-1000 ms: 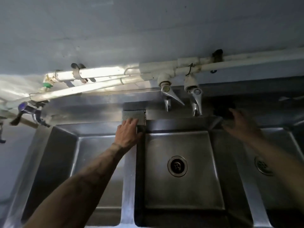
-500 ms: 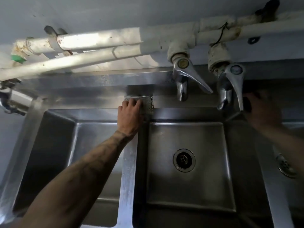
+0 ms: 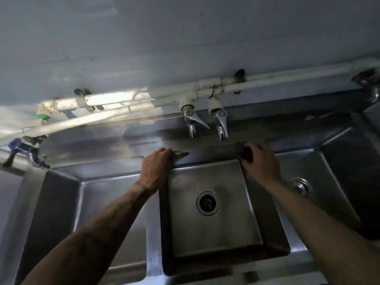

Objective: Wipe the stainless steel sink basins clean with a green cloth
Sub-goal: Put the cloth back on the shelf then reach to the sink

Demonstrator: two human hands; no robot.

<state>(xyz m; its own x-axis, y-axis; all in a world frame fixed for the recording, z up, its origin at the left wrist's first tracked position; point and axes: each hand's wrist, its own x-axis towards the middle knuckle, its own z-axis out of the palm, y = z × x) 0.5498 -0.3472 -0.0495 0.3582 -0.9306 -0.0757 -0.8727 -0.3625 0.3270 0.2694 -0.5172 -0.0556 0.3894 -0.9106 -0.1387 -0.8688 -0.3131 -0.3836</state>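
A stainless steel sink with several basins fills the view. The middle basin (image 3: 216, 233) has a round drain (image 3: 207, 203). My left hand (image 3: 156, 166) rests on the rear rim at the divider between the left basin (image 3: 92, 202) and the middle one. Its fingers press on a grey pad (image 3: 182, 154) that sticks out to the right. My right hand (image 3: 260, 163) is at the middle basin's rear right corner and grips a dark wad of cloth (image 3: 245, 154). The cloth's colour cannot be made out in this dim light.
Two lever taps (image 3: 192, 122) (image 3: 221, 124) hang from white wall pipes (image 3: 123, 99) just above my hands. A blue-handled tap (image 3: 24, 151) juts out at far left. The right basin has its own drain (image 3: 300, 185).
The view has pulled back and tilted up. My right hand has moved left from the right basin's rear rim to the middle basin's corner. My left hand has stayed on the pad.
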